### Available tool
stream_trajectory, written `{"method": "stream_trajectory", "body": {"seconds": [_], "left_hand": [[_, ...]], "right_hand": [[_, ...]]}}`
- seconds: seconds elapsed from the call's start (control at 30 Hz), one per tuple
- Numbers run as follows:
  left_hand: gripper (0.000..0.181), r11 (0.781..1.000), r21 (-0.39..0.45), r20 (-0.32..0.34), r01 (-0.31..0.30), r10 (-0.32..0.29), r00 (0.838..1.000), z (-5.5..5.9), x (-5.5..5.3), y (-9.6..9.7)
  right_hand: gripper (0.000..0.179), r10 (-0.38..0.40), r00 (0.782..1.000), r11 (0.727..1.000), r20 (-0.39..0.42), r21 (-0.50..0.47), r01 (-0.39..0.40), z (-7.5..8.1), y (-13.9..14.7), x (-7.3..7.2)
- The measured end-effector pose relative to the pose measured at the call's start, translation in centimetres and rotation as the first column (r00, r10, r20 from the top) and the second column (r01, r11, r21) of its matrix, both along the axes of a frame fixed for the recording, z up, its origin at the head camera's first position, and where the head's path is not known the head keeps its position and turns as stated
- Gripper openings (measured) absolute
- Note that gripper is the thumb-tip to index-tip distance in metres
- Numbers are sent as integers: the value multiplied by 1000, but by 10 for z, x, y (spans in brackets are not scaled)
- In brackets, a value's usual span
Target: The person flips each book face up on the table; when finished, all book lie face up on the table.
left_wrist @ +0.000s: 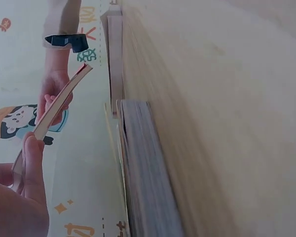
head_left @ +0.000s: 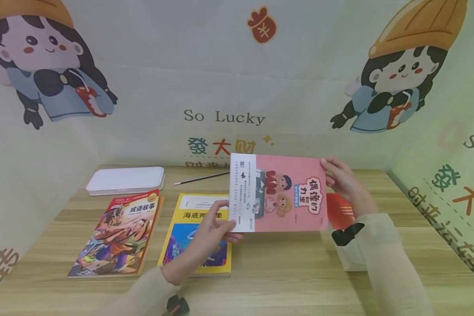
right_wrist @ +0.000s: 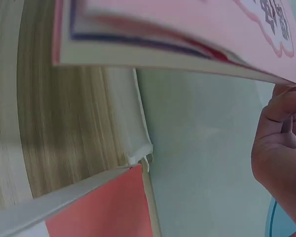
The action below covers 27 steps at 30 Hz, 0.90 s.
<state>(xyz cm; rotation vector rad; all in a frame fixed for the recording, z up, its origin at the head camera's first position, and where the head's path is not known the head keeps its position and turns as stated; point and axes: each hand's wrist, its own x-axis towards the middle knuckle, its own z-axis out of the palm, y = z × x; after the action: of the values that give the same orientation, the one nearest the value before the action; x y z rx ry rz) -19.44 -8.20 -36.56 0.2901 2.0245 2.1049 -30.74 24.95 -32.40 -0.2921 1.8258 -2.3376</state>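
Observation:
Both hands hold up a pink book (head_left: 278,193) with a white band, turned sideways above the table. The left hand (head_left: 211,232) pinches its lower left corner, thumb in front. At the upper right corner, the right hand (head_left: 345,180) grips the edge between thumb and fingers. In the left wrist view, the book (left_wrist: 49,116) appears edge-on and slightly bowed between the hands. The right wrist view shows the book's pages (right_wrist: 153,57) parted a little near one corner. Behind the left forearm lies a yellow book (head_left: 177,241), partly hidden.
A storybook with a red top (head_left: 118,237) lies on the wooden table (head_left: 276,281) at left. Behind it sits a white case (head_left: 125,180), with a black pencil (head_left: 201,177) to its right. A red-and-white book (head_left: 339,210) lies partly under the right wrist. Printed cloth walls surround the table.

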Motion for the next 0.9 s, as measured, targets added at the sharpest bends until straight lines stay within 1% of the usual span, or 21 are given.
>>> {"method": "stream_trajectory", "body": {"seconds": [0.1, 0.2, 0.33, 0.43, 0.53, 0.63, 0.73, 0.83, 0.9], "left_hand": [[41, 1000, 22, 14, -4, 4, 1000, -4, -2, 0], [40, 998, 63, 30, -15, 13, 999, -4, -3, 0], [39, 992, 113, 46, -50, 45, 998, -3, -5, 1], [39, 988, 129, 53, -81, 75, 996, -2, -4, 1], [39, 986, 135, 51, -97, 91, 995, -3, -4, 0], [38, 986, 137, 48, -97, 91, 995, -4, -5, -1], [38, 987, 136, 54, -86, 79, 995, -4, -5, -2], [40, 992, 118, 62, -52, 44, 997, -4, -6, -4], [41, 996, 90, 48, -17, 13, 999, -4, -7, -6]], "right_hand": [[11, 9, 1000, 994, 13, 111, -11, 0, 0, 1], [12, 30, 999, 980, 11, 199, -32, -3, 1, 2], [13, 44, 999, 967, 2, 251, -43, -6, 0, 4], [16, 34, 999, 958, 5, 286, -35, -8, -2, 7], [18, 31, 1000, 952, 1, 305, -30, -10, -4, 9], [19, 44, 999, 944, -4, 326, -40, -11, -5, 10], [25, 62, 998, 935, 1, 350, -59, -11, -4, 12], [28, 93, 996, 921, -3, 380, -85, -13, -2, 12], [29, 117, 993, 912, -3, 396, -106, -14, 0, 12]]}}
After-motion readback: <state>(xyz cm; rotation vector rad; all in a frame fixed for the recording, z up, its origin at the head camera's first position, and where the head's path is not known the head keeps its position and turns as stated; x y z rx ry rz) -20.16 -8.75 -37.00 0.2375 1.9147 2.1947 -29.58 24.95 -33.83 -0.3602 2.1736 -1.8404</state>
